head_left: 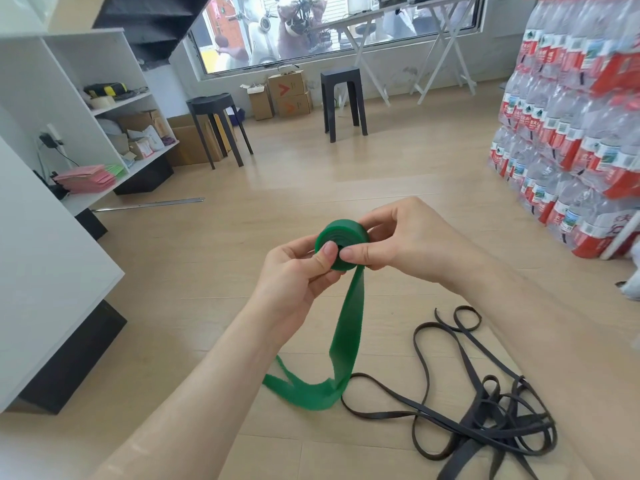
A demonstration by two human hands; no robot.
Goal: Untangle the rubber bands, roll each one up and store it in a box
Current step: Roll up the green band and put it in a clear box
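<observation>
A wide green rubber band (344,344) is partly wound into a tight roll at chest height. My left hand (294,275) pinches the roll's near face with thumb and fingers. From the right, my right hand (401,237) grips the same roll, thumb pressed on its front. The band's loose tail hangs down from the roll and curls on the wooden floor. A tangle of thin black rubber bands (491,407) lies on the floor at the lower right, apart from both hands. No storage box is identifiable in this view.
A white table edge (69,271) juts in at the left. White shelves (114,109) with boxes stand behind it. Two black stools (221,129) (343,98) and cardboard boxes (287,95) sit near the window. Stacked water-bottle packs (575,126) fill the right side.
</observation>
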